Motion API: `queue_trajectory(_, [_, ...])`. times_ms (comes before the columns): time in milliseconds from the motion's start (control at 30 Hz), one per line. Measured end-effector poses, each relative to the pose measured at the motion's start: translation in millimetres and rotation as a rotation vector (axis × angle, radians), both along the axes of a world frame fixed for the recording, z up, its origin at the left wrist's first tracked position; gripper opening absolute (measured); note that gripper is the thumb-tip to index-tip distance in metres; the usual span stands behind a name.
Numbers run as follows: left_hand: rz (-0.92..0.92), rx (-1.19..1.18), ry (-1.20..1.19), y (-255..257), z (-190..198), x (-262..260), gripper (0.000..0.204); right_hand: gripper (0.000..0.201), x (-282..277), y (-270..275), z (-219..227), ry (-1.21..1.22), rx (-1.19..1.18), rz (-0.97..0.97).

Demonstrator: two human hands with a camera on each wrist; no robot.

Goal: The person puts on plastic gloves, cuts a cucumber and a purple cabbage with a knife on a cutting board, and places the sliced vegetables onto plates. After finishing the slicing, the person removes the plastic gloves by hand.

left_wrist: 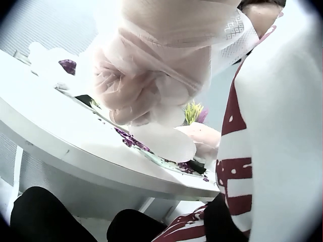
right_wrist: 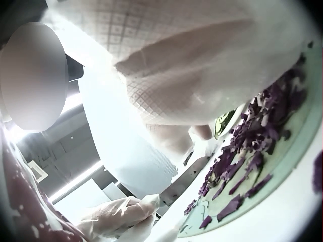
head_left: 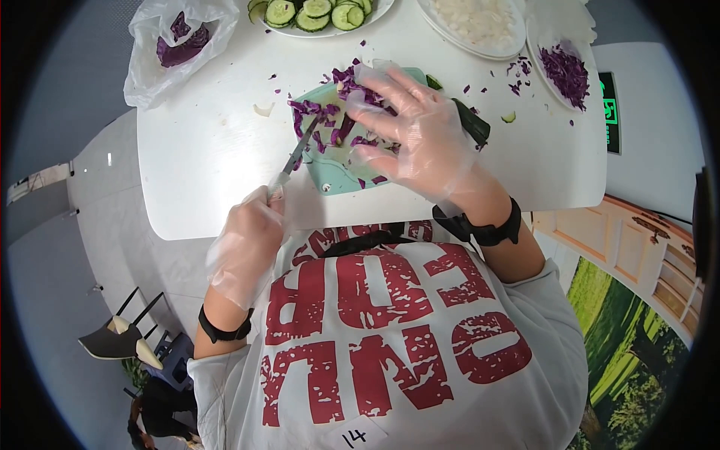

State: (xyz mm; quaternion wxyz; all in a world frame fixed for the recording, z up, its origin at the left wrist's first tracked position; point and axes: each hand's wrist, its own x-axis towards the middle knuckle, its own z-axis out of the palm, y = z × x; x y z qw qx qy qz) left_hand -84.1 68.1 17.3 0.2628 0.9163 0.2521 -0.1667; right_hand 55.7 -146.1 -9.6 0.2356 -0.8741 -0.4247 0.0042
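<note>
The left hand [head_left: 247,236], in a clear plastic glove, grips a knife [head_left: 301,148] whose blade points onto a green cutting board [head_left: 330,174]. In the left wrist view the curled fingers of this hand [left_wrist: 146,85] hide the knife. Chopped purple cabbage [head_left: 321,112] lies scattered over the board. The gloved right hand [head_left: 427,142] is spread over the cabbage, to the right of the blade; whether its fingers press down is unclear. In the right wrist view the blade [right_wrist: 184,180] reaches toward the cabbage pieces [right_wrist: 257,128], with the left hand [right_wrist: 121,217] on the handle.
A dark green cucumber piece [head_left: 471,124] lies right of the board. Beyond are a plate of cucumber slices [head_left: 315,16], plates of pale pieces [head_left: 476,22] and shredded cabbage [head_left: 564,75]. A plastic bag [head_left: 146,75] with cabbage stands back left. The white table's [head_left: 187,214] edge is near the body.
</note>
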Motion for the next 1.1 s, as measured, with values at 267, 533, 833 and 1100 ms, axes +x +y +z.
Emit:
queue_trajectory(267, [-0.032,-0.104,-0.063,0.2,-2.1,-9.5,0.035,0.038,-3.2,-18.1,-1.7,-0.065,0.060,-0.019])
queue_trajectory(533, [-0.039,-0.093,-0.074,8.3,-2.3,-15.5,0.033,0.040,-10.3,-12.1,-0.2,-0.071,-0.042,-0.034])
queue_trajectory(833, [-0.149,-0.015,-0.112,4.0,-7.7,-21.0,0.034,0.043,2.4,10.5,0.2,-0.179,-0.195,0.041])
queue_trajectory(1100, [-0.065,0.020,-0.185,12.5,-15.8,-12.8,0.034,0.040,-13.1,6.0,-2.5,-0.061,-0.239,0.024])
